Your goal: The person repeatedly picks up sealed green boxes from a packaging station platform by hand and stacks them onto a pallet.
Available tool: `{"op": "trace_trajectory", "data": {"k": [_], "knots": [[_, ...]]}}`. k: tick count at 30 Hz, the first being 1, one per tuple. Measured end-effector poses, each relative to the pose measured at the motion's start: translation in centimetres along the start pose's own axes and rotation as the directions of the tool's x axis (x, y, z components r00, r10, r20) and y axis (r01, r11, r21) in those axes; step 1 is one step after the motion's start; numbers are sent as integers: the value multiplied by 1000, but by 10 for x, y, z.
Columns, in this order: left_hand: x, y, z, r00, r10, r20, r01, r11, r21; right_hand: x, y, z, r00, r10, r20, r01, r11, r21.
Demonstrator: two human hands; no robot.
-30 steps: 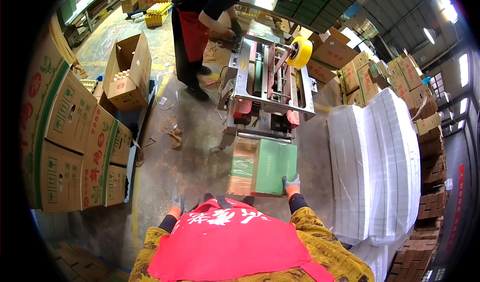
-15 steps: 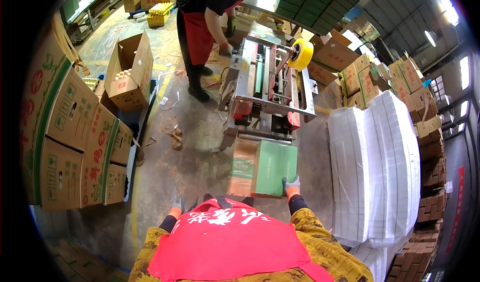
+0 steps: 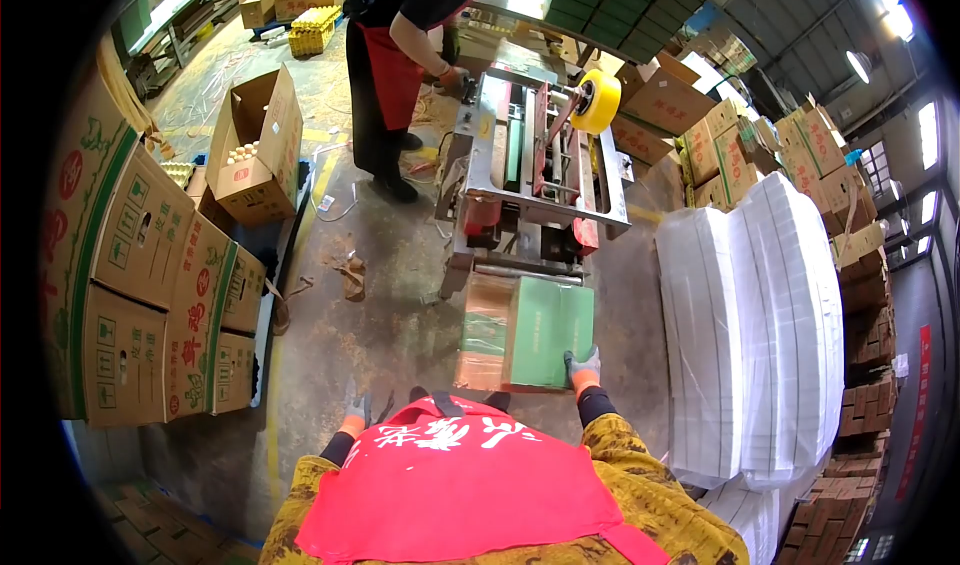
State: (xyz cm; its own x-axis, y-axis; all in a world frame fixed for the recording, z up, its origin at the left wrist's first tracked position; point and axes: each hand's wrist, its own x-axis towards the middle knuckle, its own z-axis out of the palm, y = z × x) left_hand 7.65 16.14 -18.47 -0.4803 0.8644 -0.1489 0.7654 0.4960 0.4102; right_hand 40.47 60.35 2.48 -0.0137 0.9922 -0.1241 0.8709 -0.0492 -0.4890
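My right hand point(image 3: 583, 368), in a grey and orange glove, rests with spread fingers against the near right corner of a green-topped carton point(image 3: 545, 330). Clear tape covers the carton's left side, and its far edge meets the roller end of a metal taping machine point(image 3: 530, 165). A large yellow tape roll point(image 3: 598, 102) is mounted on top of that machine. Low on the left, my left hand point(image 3: 358, 408), gloved in grey, hangs beside the red apron point(image 3: 450, 485) with fingers apart, touching no box.
A co-worker point(image 3: 385, 85) stands at the machine's far left. Stacked cartons point(image 3: 145, 295) line the left, near an open carton point(image 3: 255, 155) holding eggs. White wrapped stacks point(image 3: 745, 335) stand on the right, with more cartons point(image 3: 730, 155) behind. Brown paper scraps point(image 3: 350, 275) lie on the floor.
The co-worker's arms have shifted around the machine's left side. My left hand's fingers have spread more than a second ago. My right hand and the green-topped carton stay in place.
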Motion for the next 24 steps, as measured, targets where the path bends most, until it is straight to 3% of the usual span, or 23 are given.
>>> {"op": "trace_trajectory", "data": {"k": [3, 6, 12, 13, 14, 15, 17, 19, 21, 22, 23, 24], "knots": [[14, 15, -19, 991, -131, -18, 127, 984, -126, 2, 2, 2, 1000, 19, 17, -19, 1000, -6], [10, -1, -1, 998, -5, 68, 4, 1000, 10, 3, -4, -6, 987, 86, 135, -88, 996, 14], [17, 4, -7, 999, -46, 8, 46, 999, -20, 1, -5, -5, 992, 77, 100, -78, 997, 8], [17, 4, -4, 969, -240, 58, 242, 875, -419, 1, -5, -6, 991, 75, 107, -77, 997, 19], [17, 4, 3, 904, -387, 182, 388, 565, -728, 1, -4, -6, 991, 73, 115, -77, 997, 30], [17, 7, 5, 817, -456, 353, 455, 134, -880, 2, -4, -7, 990, 71, 122, -77, 996, 40], [11, 38, -17, 801, -521, 294, 363, 31, -931, 0, -5, -7, 995, 50, 89, -53, 998, 33], [18, 47, -41, 705, -561, 434, 481, -72, -874, 2, -3, -6, 995, 23, 102, -31, 997, 71], [26, 40, -51, 450, -544, 708, 761, -180, -623, 10, 8, -4, 987, -9, 158, -16, 988, 155], [32, 42, -55, 663, -551, 506, 716, 270, -644, 13, 11, -7, 983, -40, 177, 13, 988, 154], [40, 50, -58, 848, -426, 315, 530, 665, -526, 17, 13, -9, 978, -72, 196, 42, 987, 153], [48, 60, -59, 965, -196, 176, 242, 923, -297, 18, 16, -9, 970, -103, 218, 71, 986, 152]]}}
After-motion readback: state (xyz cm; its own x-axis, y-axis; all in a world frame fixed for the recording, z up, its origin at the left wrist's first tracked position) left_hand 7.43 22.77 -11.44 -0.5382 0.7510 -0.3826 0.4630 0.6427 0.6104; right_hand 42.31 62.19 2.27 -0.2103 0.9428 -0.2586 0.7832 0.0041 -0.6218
